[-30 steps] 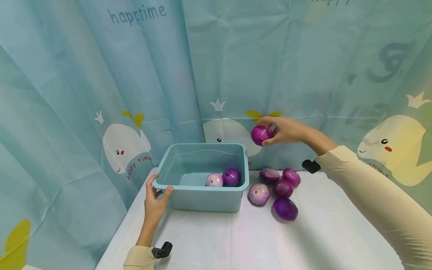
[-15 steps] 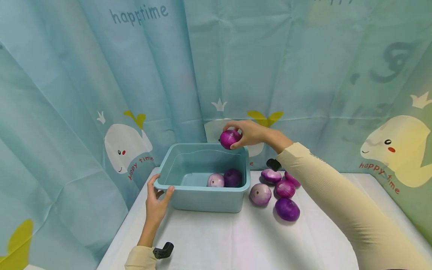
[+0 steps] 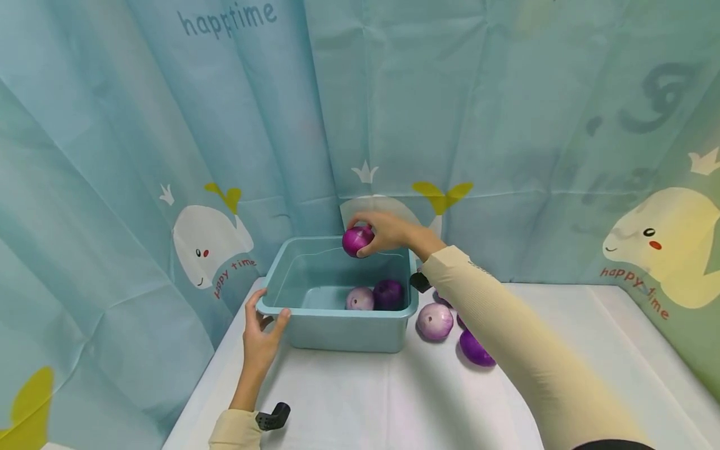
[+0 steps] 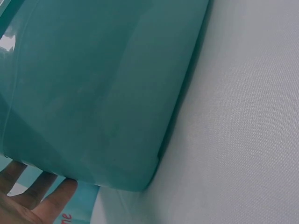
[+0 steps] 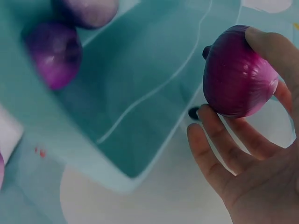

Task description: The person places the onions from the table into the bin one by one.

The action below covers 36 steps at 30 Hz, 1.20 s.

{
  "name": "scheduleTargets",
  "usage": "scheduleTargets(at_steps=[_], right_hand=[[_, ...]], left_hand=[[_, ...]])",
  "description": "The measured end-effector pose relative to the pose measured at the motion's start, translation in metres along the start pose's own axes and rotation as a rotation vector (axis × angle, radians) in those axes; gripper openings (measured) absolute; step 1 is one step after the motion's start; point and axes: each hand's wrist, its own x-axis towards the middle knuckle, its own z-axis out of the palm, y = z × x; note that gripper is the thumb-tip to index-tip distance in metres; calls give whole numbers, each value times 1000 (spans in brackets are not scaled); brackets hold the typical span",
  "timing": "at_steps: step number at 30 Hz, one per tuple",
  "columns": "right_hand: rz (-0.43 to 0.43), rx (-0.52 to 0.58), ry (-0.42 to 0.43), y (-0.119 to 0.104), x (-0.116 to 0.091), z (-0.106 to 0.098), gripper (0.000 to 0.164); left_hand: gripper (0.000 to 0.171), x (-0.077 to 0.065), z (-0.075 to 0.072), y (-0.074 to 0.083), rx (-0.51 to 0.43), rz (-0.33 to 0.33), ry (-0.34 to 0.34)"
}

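A purple-red onion (image 3: 357, 241) is pinched between the thumb and fingers of my right hand (image 3: 384, 231), above the back part of the blue-green plastic bin (image 3: 343, 331). In the right wrist view the same onion (image 5: 236, 74) shows its stubby tip pointing away from the palm. My left hand (image 3: 261, 337) holds the bin's near left corner, thumb at the front rim and fingers at the left side. Those fingers (image 4: 58, 198) press against the bin's wall in the left wrist view. Inside the bin lie a pale onion (image 3: 360, 299) and a dark purple onion (image 3: 388, 295), side by side.
To the right of the bin, a pale purple onion (image 3: 435, 322) and a deep purple onion (image 3: 475, 350) lie on the white table (image 3: 349, 400). Others there are mostly hidden by the right sleeve (image 3: 506, 325). A blue printed curtain (image 3: 270, 125) hangs behind.
My right hand has carried the onion leftward from beyond the bin's right side to over the bin, lowering slightly. The left hand keeps its hold on the corner.
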Motion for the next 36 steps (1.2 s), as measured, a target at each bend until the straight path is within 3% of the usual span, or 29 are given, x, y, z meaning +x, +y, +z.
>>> scheduleTargets(at_steps=[17,36], right_hand=[[78,114,-23,5,10,27,58],[51,32,-54,1,12,27,72]], left_hand=[[74,0,3,5,-30,17,0],[72,-1,1,4,8,-15,17]])
